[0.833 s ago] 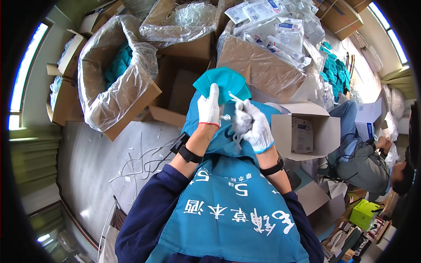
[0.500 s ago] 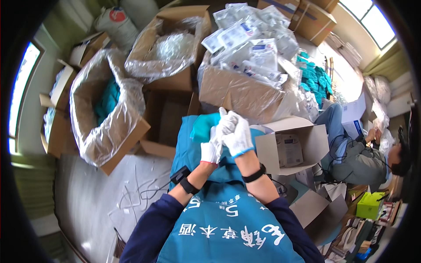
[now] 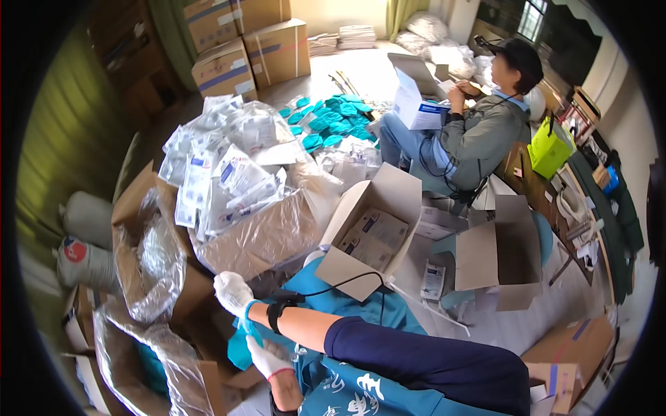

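Note:
My right hand [image 3: 234, 294], in a white knitted glove with a blue cuff, is at the lower left beside the plastic-lined carton, its fingers curled in. No object shows in it. Just below, my left hand [image 3: 269, 358] wears a white glove with a red cuff. Its fingers are closed on a teal cloth piece [image 3: 238, 353] that hangs beside it. A teal strip runs from these fingers up to the right wrist; whether it is part of the cloth or of the glove cuff, I cannot tell.
A carton heaped with white sachets [image 3: 236, 173] stands ahead. An open carton [image 3: 371, 232] holds flat packs. Lined cartons [image 3: 149, 256] stand at left. Teal pieces [image 3: 333, 121] lie on the floor beyond. A seated person [image 3: 479, 132] at right handles a white box [image 3: 416, 104].
My view has swung to the right, so the cartons appear further left. My hands, clasped together before, have come apart, the right one now above the left. The teal piece stays by my left hand.

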Tool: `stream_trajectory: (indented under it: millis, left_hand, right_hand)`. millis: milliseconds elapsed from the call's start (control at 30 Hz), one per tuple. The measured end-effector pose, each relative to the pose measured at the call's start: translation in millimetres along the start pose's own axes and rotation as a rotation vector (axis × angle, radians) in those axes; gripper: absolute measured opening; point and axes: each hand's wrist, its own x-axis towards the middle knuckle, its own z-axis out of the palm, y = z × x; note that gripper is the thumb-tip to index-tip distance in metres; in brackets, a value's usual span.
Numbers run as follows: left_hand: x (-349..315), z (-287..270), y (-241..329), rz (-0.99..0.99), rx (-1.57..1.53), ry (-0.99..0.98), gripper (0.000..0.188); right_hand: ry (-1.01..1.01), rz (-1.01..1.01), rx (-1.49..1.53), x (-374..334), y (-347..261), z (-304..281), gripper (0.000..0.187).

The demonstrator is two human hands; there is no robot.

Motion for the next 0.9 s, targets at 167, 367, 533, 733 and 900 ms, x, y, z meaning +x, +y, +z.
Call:
stream_trajectory:
  millis: [167, 367, 533, 733, 900]
  left_hand:
    - [-50, -59, 7, 0.162, -0.185, -0.586, 0.061]
    - [-34, -30, 58, 0.165, -0.238, -1.038, 0.054]
    - [-24, 0, 36, -0.358, -0.285, -1.328, 0.056]
    - [-20, -5, 28, -0.599, -0.35, -0.948, 0.046]
    - [-3, -4, 21, 0.234, -0.096, -0.51, 0.081]
  right_hand:
    - [0.239, 0.147, 0.331, 90, 85, -68, 0.011]
    - [-0.623, 0.548, 1.821, 26, 45, -143, 0.024]
    - [-0.986, 0.698, 2.26, -81, 4, -164, 0.034]
    - [-0.537, 0.732, 2.071, -74, 22, -181, 0.018]
    - [-0.294, 0.752, 1.889, -65, 35, -184, 0.021]
